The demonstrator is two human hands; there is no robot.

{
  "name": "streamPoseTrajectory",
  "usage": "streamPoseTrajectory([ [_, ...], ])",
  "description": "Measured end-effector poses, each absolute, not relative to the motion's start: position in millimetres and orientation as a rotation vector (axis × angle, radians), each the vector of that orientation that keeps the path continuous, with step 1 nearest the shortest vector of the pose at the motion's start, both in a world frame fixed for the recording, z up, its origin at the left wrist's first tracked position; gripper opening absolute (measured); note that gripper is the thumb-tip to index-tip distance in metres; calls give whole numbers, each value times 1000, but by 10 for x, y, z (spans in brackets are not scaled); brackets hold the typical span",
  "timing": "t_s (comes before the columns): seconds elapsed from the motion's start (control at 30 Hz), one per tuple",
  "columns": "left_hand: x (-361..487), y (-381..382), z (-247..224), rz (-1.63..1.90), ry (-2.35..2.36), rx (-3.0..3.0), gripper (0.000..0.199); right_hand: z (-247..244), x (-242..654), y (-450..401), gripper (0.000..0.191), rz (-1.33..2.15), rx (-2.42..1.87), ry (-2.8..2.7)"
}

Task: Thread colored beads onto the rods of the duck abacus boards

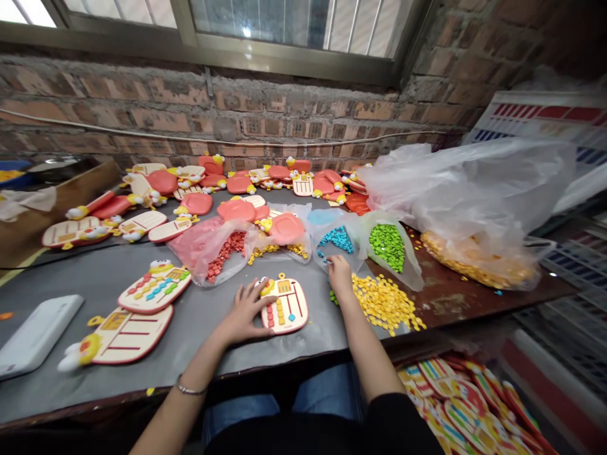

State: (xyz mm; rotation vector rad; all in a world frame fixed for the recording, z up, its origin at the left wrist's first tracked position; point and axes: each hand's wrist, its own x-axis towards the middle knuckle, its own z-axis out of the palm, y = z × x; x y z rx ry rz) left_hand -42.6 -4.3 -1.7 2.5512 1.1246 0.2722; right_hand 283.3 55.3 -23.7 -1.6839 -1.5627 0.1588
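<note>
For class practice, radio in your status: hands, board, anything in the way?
Left hand on toy board. Right hand at blue bead bag. Loose yellow beads just below.

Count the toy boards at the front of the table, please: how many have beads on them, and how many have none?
With beads: 2 (the upper-left board, the right board)
Without beads: 1 (the lower-left board)
Total: 3

Place: toy-assembly workshop | Top: bare brick wall [190, 107], metal-framed window [284, 31] | Centre: long grey work table [95, 272] | Stock: painted toy boards [154, 289], bagged coloured pegs [387, 248]
</note>
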Motion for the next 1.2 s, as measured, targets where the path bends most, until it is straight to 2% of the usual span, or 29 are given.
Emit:
streamPoseTrajectory([
  [0.2, -416, -51, 10, 272, 1125, 2531, 78, -142, 2682, 498, 12, 223, -1280, -1547],
  [0.33, -414, -46, 1, 280, 1125, 2527, 77, -153, 2453, 406, 10, 340, -1122, -1753],
  [0.53, -425, -49, 2, 279, 1109, 2528, 77, -212, 2178, 330, 15, 487, -1033, -2000],
  [0.73, -419, -41, 15, 280, 1120, 2532, 78, -77, 2225, 342, 16, 454, -1133, -2113],
  [0.9, -411, -36, 31, 238, 1125, 2542, 79, 73, 2320, 262, 14, 743, -1043, -2194],
  [1.1, -413, -43, 16, 239, 1124, 2551, 78, 31, 2172, 209, 20, 908, -1030, -2059],
  [1.2, -418, -37, -8, 249, 1109, 2564, 80, 29, 2130, 193, 16, 1137, -975, -1999],
])
